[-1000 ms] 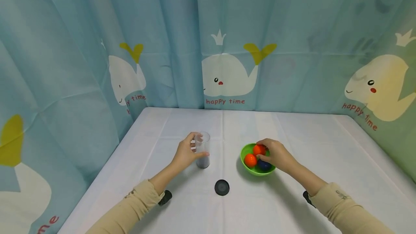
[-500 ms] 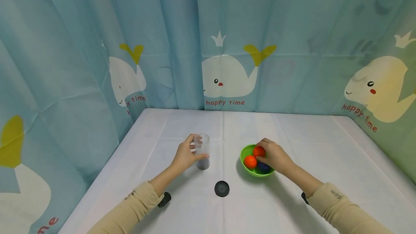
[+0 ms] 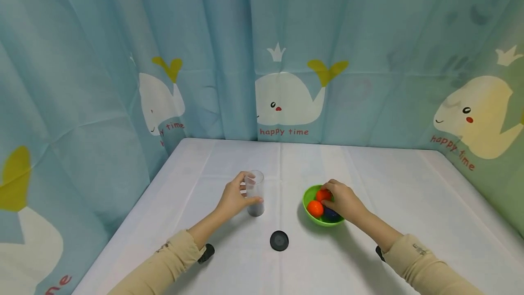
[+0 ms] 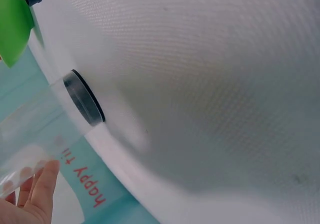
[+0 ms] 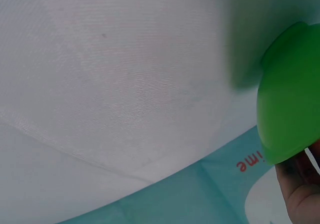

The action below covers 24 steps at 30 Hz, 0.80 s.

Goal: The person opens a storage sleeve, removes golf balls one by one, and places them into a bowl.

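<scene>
My left hand (image 3: 235, 199) grips a clear cylinder (image 3: 255, 188) standing upright on the table, thumb on the near side and fingers behind. In the left wrist view, the dark base (image 4: 85, 99) of this container shows, with fingertips against its clear wall. A green bowl (image 3: 306, 208) to the right holds two orange balls and a dark blue ball (image 3: 330, 214). Reaching in over its far right rim, my right hand (image 3: 347, 200) pinches the farther orange ball (image 3: 323, 195) between thumb and fingers. Nearer lies the other orange ball (image 3: 315, 209). The bowl's side hides the held ball in the right wrist view.
A round black lid-like disc (image 3: 279, 241) lies flat between the cylinder and the bowl, closer to me. White cloth (image 3: 294, 272) covers the table. Blue whale-print curtains (image 3: 196, 104) stand along the back and sides.
My right thumb and fingers have closed in on the farther orange ball, which has shifted slightly left. The left hand stays on the cylinder. The whole head view has dropped a little in frame.
</scene>
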Motion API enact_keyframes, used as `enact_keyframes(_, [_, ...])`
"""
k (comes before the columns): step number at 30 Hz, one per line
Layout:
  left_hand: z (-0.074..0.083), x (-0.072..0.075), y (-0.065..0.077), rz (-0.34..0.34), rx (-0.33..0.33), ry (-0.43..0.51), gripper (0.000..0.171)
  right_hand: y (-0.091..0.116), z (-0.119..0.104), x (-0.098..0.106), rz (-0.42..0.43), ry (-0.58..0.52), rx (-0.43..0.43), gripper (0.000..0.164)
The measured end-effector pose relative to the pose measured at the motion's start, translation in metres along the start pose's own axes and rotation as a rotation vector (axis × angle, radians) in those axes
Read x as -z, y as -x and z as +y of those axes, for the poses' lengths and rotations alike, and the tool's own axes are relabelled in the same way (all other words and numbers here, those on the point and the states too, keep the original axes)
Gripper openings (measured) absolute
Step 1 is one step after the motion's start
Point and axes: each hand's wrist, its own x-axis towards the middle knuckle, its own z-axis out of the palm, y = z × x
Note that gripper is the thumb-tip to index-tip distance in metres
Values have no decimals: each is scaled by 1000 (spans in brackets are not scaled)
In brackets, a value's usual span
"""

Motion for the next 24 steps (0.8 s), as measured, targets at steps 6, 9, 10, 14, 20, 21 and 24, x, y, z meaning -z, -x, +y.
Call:
enact_keyframes(6, [-2,0,-1,-5,9,-8,60,0,-2,2,11,3,-3,27])
enact_keyframes(9, [-1,2,-1,-24,14,-41,68,1,-2,4,24,-11,-9,25])
enact_keyframes(10, [0,3,-1,-35,17,-53,70,2,-3,5,27,-15,-14,24])
enact_keyframes(14, [0,6,-2,-78,19,-109,76,3,-4,9,16,-25,-28,23])
enact_keyframes(20, [-1,16,0,-130,7,-140,65,7,-2,16,20,-61,-29,21])
enact_keyframes(21, [-1,20,0,-139,0,-153,63,8,0,17,29,-75,-23,21])
enact_keyframes(24, [-2,32,3,-148,-48,-197,60,12,4,19,73,-123,9,17])
